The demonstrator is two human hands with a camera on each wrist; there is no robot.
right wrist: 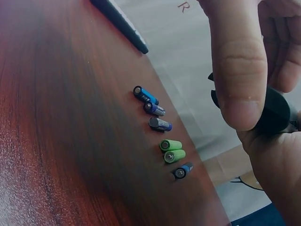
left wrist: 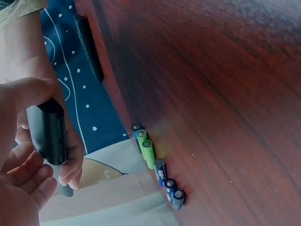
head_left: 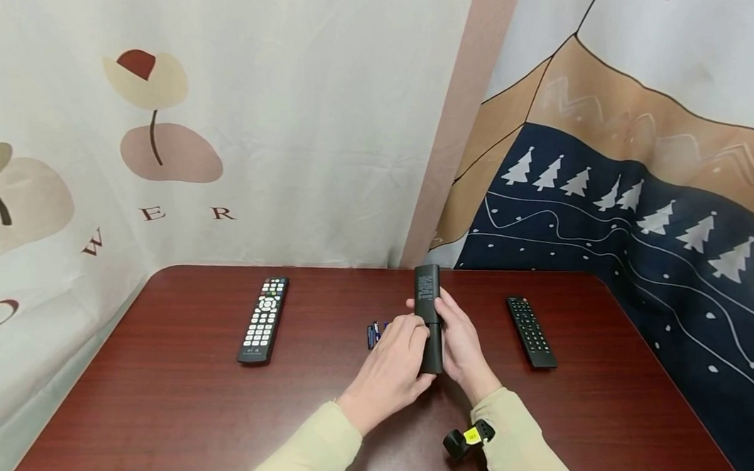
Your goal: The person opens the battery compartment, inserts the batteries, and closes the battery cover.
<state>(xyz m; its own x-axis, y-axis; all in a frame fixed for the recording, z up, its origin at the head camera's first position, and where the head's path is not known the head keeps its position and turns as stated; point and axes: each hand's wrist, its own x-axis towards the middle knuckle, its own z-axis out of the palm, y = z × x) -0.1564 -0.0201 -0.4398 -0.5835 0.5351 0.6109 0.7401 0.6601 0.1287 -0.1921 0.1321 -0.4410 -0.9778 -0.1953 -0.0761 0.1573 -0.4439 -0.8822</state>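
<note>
My right fingers (head_left: pixel 456 327) grip a long black remote control (head_left: pixel 431 311), its printed back facing me, from its right side; my left fingers (head_left: pixel 396 348) curl round its lower part. Just beyond my left fingers, small blue and green cylindrical batteries (right wrist: pixel 161 124) lie on the glossy red-brown wood-grained desk (head_left: pixel 169 424). A slim black many-buttoned remote (head_left: pixel 532 332) lies right of my right fingers.
</note>
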